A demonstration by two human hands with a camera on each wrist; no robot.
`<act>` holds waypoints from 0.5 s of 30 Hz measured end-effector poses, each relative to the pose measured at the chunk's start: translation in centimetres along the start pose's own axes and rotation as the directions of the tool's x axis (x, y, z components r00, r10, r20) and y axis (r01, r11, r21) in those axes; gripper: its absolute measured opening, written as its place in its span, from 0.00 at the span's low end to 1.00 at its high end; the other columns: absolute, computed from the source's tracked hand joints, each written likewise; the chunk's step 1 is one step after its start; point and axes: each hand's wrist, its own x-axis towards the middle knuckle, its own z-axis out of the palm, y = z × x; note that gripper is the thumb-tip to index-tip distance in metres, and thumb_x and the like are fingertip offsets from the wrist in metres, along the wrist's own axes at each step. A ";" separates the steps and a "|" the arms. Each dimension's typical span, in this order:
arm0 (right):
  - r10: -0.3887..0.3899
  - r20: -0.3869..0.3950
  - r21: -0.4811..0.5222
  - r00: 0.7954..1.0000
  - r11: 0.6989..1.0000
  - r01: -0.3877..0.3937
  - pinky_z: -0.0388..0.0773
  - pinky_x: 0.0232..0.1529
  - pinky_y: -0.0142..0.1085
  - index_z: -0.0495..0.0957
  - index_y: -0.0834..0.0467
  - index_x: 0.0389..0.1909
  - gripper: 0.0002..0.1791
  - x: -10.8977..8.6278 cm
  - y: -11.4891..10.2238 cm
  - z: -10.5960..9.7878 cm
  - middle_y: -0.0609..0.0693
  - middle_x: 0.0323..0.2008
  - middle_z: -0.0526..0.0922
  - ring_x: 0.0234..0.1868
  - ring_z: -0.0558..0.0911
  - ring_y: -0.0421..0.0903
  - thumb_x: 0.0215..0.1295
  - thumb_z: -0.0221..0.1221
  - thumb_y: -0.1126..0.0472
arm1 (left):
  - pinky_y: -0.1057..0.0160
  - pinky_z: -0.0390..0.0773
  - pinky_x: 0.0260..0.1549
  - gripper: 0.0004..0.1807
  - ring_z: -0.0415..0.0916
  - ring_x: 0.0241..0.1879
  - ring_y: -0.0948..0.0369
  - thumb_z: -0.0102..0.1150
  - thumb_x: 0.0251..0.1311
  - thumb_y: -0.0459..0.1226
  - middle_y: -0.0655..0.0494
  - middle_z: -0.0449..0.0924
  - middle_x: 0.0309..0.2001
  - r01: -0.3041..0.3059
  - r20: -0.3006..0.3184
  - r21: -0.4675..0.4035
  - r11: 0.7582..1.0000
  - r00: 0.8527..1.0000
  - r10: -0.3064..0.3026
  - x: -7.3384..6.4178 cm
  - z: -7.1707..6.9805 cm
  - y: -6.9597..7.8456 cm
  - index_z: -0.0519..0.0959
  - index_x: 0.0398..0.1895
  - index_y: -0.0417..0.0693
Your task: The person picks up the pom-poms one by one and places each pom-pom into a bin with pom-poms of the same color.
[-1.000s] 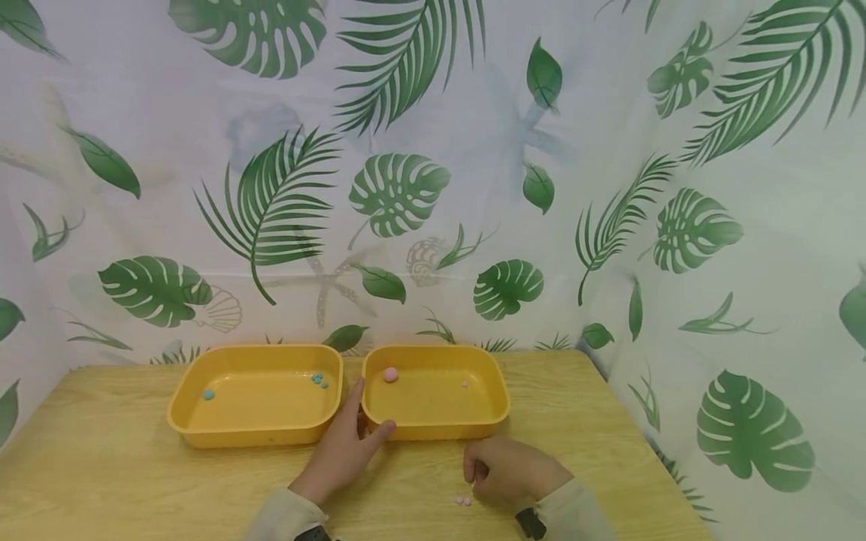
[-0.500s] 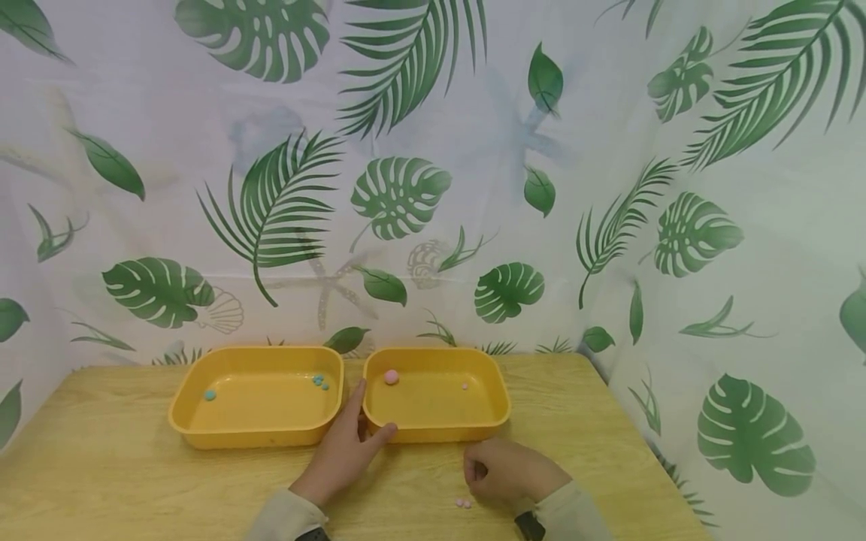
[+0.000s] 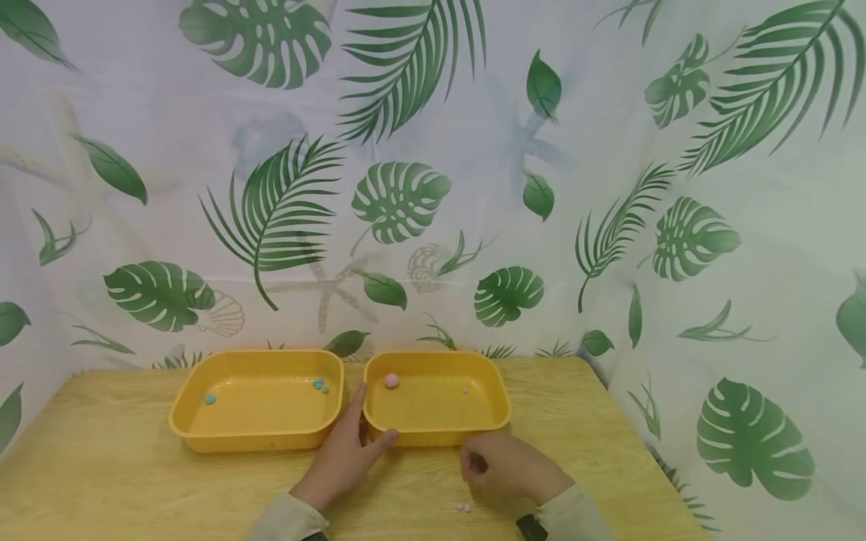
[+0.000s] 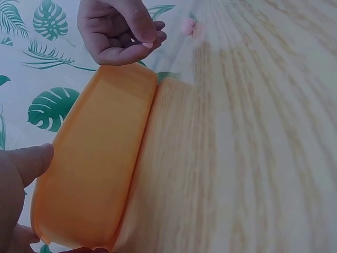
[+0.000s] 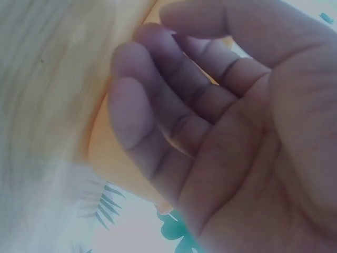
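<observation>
My left hand (image 3: 341,454) rests at the near left corner of the right-hand yellow tray (image 3: 433,437), its thumb along the front wall and its index finger along the side. My right hand (image 3: 510,466) is just in front of that tray's near right part, fingers curled. In the left wrist view, its thumb and fingertip pinch a tiny pink ball (image 4: 148,45). Two small pink balls (image 3: 463,508) lie on the table below it. Inside the tray are a larger pink ball (image 3: 391,381) and a small pink one (image 3: 465,390).
A second yellow tray (image 3: 250,441) stands to the left, holding a blue piece (image 3: 210,399) at its left and several smaller blue pieces (image 3: 319,383) at its right. Leaf-printed cloth (image 3: 433,300) rises behind the wooden table (image 3: 135,488) and along its right side.
My right hand has lifted from beside the two pink balls toward the tray's front wall, carrying a tiny pink ball. My left hand keeps its place at the tray corner.
</observation>
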 end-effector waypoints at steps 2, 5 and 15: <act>-0.006 -0.009 -0.007 1.000 1.000 0.006 0.73 0.31 0.29 0.78 0.50 0.30 0.10 0.0 0.0 0.0 0.36 0.26 0.75 0.28 0.72 0.31 0.63 0.64 0.69 | 0.43 0.64 0.72 0.55 0.59 0.76 0.43 0.64 0.68 0.56 0.40 0.48 0.82 0.003 0.002 0.001 1.000 1.000 -0.003 -0.1 0.0 0.0 0.42 0.85 0.45; -0.006 -0.017 -0.014 1.000 1.000 0.006 0.73 0.31 0.29 0.78 0.49 0.30 0.11 0.0 0.0 -0.1 0.35 0.26 0.75 0.28 0.72 0.31 0.63 0.64 0.69 | 0.43 0.64 0.72 0.56 0.60 0.76 0.43 0.64 0.67 0.58 0.40 0.48 0.82 0.004 0.002 0.004 1.000 1.000 -0.004 -0.1 0.0 0.0 0.42 0.85 0.45; 0.008 -0.021 -0.026 1.000 1.000 -0.009 0.72 0.31 0.28 0.78 0.50 0.31 0.09 0.0 0.1 -0.4 0.35 0.26 0.75 0.27 0.72 0.31 0.66 0.65 0.67 | 0.43 0.66 0.71 0.58 0.62 0.75 0.43 0.63 0.66 0.61 0.39 0.50 0.82 0.000 -0.002 0.008 1.000 1.000 0.000 -0.1 0.1 0.1 0.43 0.85 0.45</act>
